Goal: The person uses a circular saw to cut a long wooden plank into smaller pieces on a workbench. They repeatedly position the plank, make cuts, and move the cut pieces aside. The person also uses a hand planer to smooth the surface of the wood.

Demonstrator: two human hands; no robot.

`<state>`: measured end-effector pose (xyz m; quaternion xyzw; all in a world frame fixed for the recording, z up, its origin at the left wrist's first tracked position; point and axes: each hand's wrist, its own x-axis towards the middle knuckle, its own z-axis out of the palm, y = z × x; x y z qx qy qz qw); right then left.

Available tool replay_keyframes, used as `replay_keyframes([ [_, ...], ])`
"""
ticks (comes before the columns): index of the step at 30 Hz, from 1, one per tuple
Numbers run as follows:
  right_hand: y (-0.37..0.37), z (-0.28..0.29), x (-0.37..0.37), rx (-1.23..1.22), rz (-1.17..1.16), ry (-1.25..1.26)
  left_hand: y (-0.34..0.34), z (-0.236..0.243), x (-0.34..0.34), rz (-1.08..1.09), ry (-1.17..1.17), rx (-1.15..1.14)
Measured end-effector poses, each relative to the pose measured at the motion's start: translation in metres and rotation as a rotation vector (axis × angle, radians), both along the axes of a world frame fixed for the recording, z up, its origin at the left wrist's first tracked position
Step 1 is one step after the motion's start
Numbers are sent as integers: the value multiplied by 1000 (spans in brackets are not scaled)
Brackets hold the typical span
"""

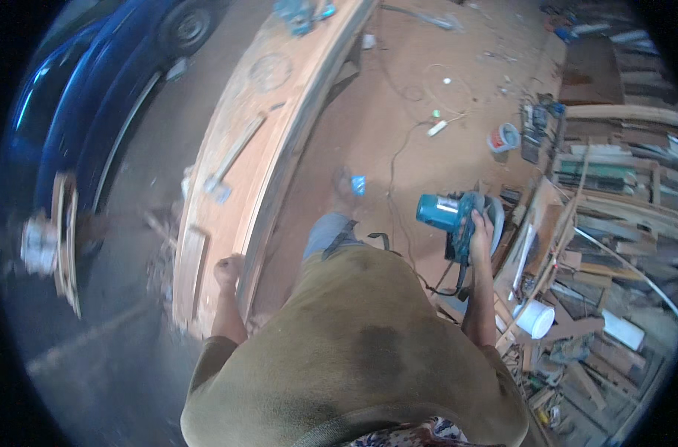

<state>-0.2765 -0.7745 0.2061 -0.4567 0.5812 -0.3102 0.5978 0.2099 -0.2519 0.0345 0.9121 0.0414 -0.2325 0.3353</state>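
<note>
My right hand grips a teal corded circular saw, held out at my right side above the floor, with its black cable looping down. My left hand is closed at the long pale wooden workbench on my left, beside a short strip of wood; what its fingers hold, if anything, I cannot make out. A slim wooden piece with a light blue end lies farther along the bench, and another teal power tool is at the far end.
A blue car stands at the left, near stacked boards. Cords, a power strip and a white bucket lie on the dusty floor. Timber offcuts and white containers are heaped along the right.
</note>
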Motion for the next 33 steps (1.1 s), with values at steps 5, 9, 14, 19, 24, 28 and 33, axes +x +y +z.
replay_keyframes([
  [5, -67, -7, -10, 119, -241, -1, -222, 33, 171, -71, -165, -355],
  [9, -122, 1, -7, 176, -432, 15, -422, 109, 265, -368, -348, -182],
  [14, -198, 20, 20, 144, -687, -298, -631, 154, 330, -418, -384, -269],
  [19, -311, -16, 37, 105, -796, -281, -802, 135, 333, -529, -380, -336],
  [24, -457, -41, 44, 113, -615, -136, -931, 119, 276, -548, -300, -357],
  [28, -563, -17, 49, 123, -551, -112, -991, 122, 238, -538, -328, -351],
  [33, -694, -11, 56, 131, -539, -100, -1086, 118, 224, -537, -365, -261],
])
